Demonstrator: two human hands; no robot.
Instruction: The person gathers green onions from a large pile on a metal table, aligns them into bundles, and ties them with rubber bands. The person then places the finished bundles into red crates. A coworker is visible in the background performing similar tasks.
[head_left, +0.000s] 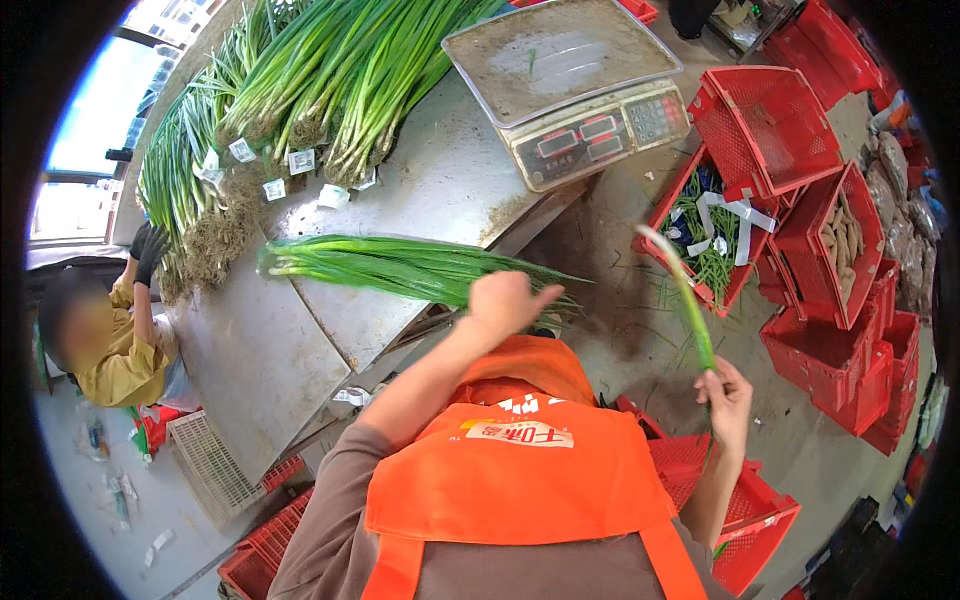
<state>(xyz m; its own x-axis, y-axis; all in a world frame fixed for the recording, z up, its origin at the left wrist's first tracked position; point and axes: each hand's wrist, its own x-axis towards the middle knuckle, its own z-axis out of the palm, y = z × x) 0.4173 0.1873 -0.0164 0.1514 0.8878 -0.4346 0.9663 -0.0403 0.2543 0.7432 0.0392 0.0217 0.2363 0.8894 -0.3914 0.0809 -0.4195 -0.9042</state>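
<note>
My left hand (510, 300) is closed over the leafy end of a bunch of green onions (375, 266). The bunch lies across the metal table (262, 360), white ends to the left, leaf tips reaching past the table edge. Clear film seems to cover its white end. Out to the right, over the floor, my right hand (724, 397) grips a single green onion stalk (688, 300) by its green part, its pale end pointing up and away. Larger bunches of green onions (322, 90), roots attached and several tagged with labels, are piled at the back left.
A digital scale (562, 60) with loose green bits stands at the table's far right. Red crates (772, 127) are stacked on the right; one holds green beans (712, 247) and white tape. A co-worker (127, 330) in dark gloves handles onions at left. Another red crate (757, 517) stands beside me.
</note>
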